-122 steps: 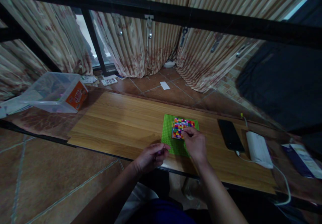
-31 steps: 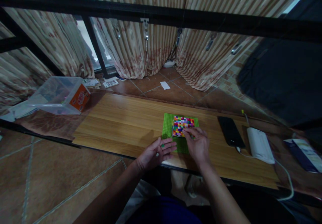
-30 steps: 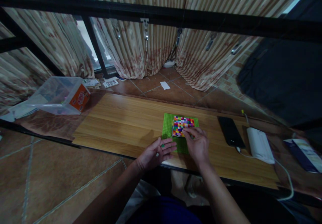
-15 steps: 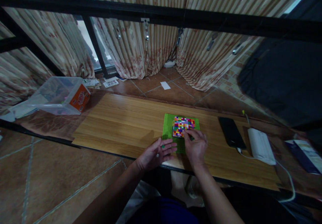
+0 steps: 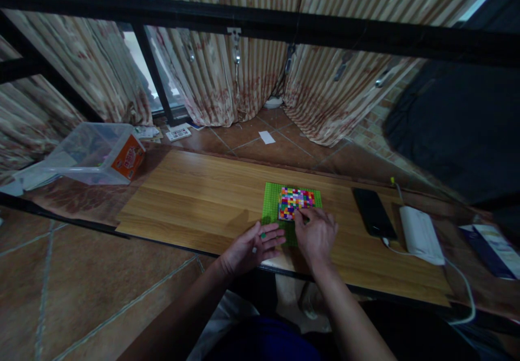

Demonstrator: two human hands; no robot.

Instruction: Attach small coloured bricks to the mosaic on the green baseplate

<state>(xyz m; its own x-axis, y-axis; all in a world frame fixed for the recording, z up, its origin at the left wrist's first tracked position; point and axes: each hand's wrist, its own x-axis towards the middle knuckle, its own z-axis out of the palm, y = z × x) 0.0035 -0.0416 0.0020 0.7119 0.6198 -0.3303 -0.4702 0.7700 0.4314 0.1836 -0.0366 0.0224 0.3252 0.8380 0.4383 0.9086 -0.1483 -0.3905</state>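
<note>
A many-coloured slab of small toy building bricks (image 5: pixel 296 201) is built up on a green studded baseplate (image 5: pixel 270 196). Palm up at the baseplate's front left corner, my left hand (image 5: pixel 252 247) is open with its fingers spread. On it lie a tiny green brick (image 5: pixel 263 235) on the fingers and a tiny white brick (image 5: pixel 254 250) nearer the palm. My right hand (image 5: pixel 317 234) is closed in a pinch, its fingertips touching the slab's front right part. Whatever is between those fingertips is hidden.
Both hands are over a wooden board (image 5: pixel 195 193). To the right lie a black phone (image 5: pixel 374 212), a white power bank-like block (image 5: pixel 421 235) with a cable, and a leaflet (image 5: pixel 493 250). A clear plastic bin (image 5: pixel 93 152) stands left. A black bar (image 5: pixel 260 20) crosses above.
My right hand has shifted slightly, its fingertips moving a little to the left over the brick slab. The left hand and its bricks look unchanged.
</note>
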